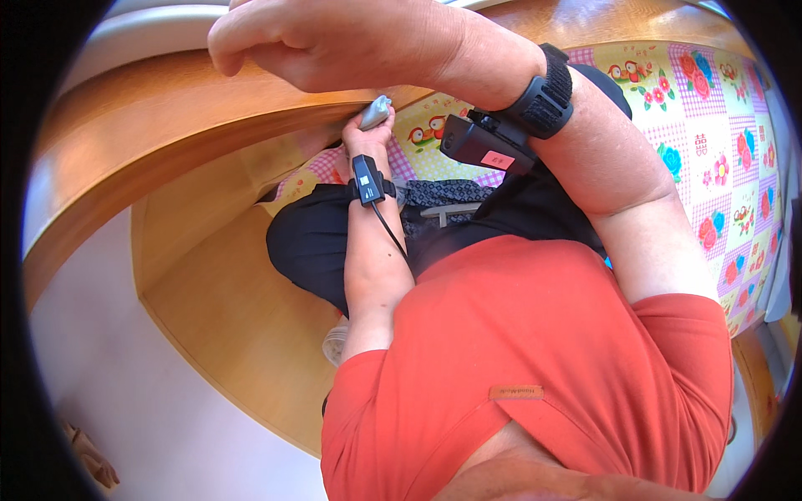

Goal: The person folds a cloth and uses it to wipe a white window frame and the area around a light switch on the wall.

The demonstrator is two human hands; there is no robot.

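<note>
In my left hand (374,128), low in front of my knees, is a folded pale blue cloth (376,113), gripped with its end poking out past the fingers. My right hand (332,47) is raised close to the camera and reaches across to the left, above a curved-looking wooden ledge (250,94). Its fingers are bent, and the top of the hand is cut off by the picture's rim, so whether it holds anything is hidden. Black strapped devices sit on my left wrist (368,181) and right wrist (501,134).
I sit with bent legs in dark trousers (307,238) beside a patterned sheet (702,144). White framing (163,28) runs behind the ledge. A wooden surface (244,313) lies at left, with pale floor (156,388) below. A whitish container (335,344) is partly hidden by my left arm.
</note>
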